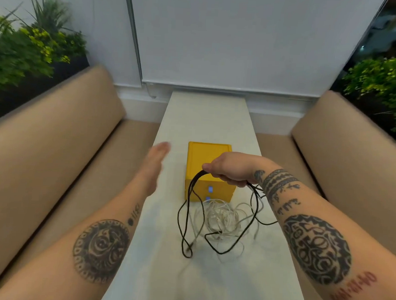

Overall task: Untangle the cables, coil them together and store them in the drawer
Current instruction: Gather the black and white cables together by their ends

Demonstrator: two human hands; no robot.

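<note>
Leftmost, a tan upholstered bench (pixel 56 143) with a smooth, matte cover ran along a narrow white table (pixel 207 118), and leafy green plants (pixel 26 49) stood behind it. The left hand (pixel 154 168) hovered above the table's left edge, blurred, its fingers apparently straight and held together, gripping nothing. Just beside it, on the table's centre line, sat a boxy yellow plastic drawer unit (pixel 205 157) with two small blue pulls on its front, both drawers pushed in. The right hand (pixel 231 167) was closed in a fist over that unit, clasping several gathered strands of a thin black cable (pixel 185 217). From the fist the black cable dropped in long, loose loops to the tabletop, its lower bends lying on and around a tangled heap of thin white cable (pixel 223 218), which rested on the table directly in front of the drawers and below the right hand, apart from it. A second tan bench (pixel 351 143) and more foliage closed the right side.
</note>
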